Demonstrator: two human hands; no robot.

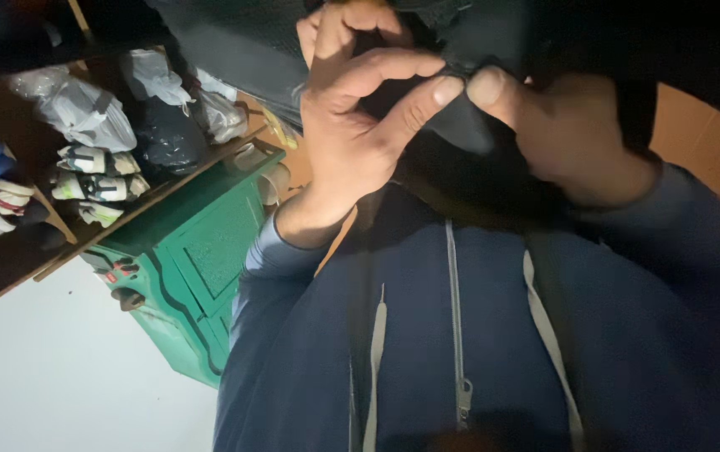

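Right now both hands are raised close to the camera, in front of the person's chest, and they meet on a piece of black fabric. The left hand has its thumb and forefinger bent into a ring, and the tip of the forefinger presses on the edge of the fabric; the other fingers are curled above it. The right hand comes from the other side, and its thumb tip sits just beside the left forefinger, touching the same edge. So each hand is closed in a pinch on the fabric, not spread open. The fabric is dark and hangs between the hands and behind them, and I cannot tell what kind of garment or bag it belongs to.

Below the hands there is the person's dark blue hooded jacket, with a zipper in the middle and two pale cords hanging down.

On the left side, well apart from the hands, stands a green cabinet. Beside it is a wooden shelf that carries plastic bags and rolled socks or gloves; which of the two is not clear.
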